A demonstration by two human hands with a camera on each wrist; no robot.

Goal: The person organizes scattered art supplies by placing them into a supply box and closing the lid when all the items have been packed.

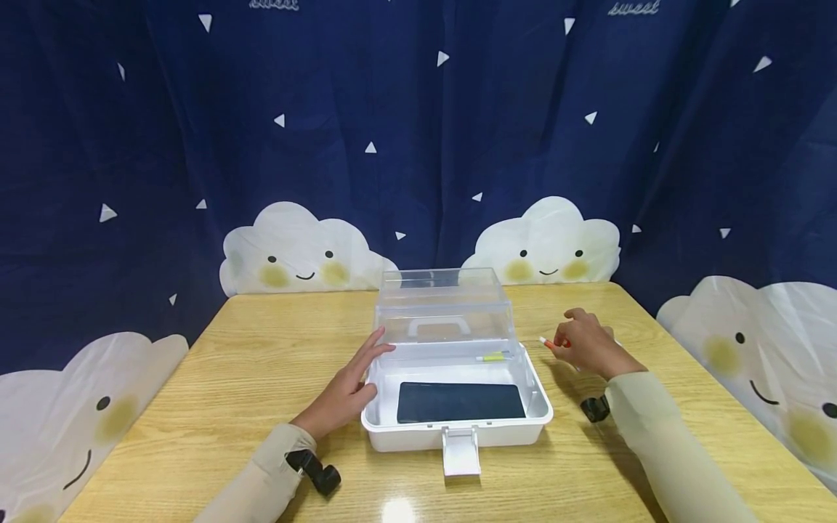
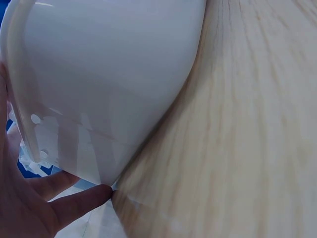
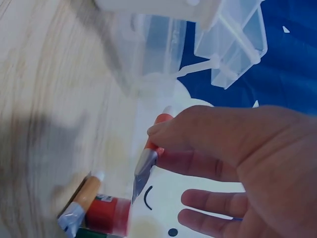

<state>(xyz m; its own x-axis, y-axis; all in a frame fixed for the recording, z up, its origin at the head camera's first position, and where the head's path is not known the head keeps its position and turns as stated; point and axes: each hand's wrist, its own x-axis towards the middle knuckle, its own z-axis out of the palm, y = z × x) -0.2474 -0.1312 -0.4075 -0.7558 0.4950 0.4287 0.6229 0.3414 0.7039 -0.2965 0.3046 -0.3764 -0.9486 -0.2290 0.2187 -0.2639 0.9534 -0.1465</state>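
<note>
On my feed the navy curtain with white triangles [image 1: 418, 131] is largest, and before it stands the pale wood-grain table [image 1: 275, 363]. On that sits the white plastic box [image 1: 405, 439], its clear lid [image 1: 445, 280] tipped open at the back; a dark flat rectangular panel [image 1: 461, 403] lies inside. I have the left hand [image 1: 343, 396] at the box's left side, fingers apart, touching its outer wall. The right hand [image 1: 591, 345] is beyond the right wall, thumb and forefinger clamped on a tube, two other fingers apart. Below it I see a red round pot [image 3: 106, 215], then an orange white-capped tube [image 3: 85, 198] beside that. A yellow-green slim tube [image 1: 493, 357] lies toward the box's back right. The orange-red tube with a silver tail [image 3: 144, 161] is in the right pinch, outside the box. I judge this a pick-and-carry step; next calls for clearing the right wall, then releasing inside.
</note>
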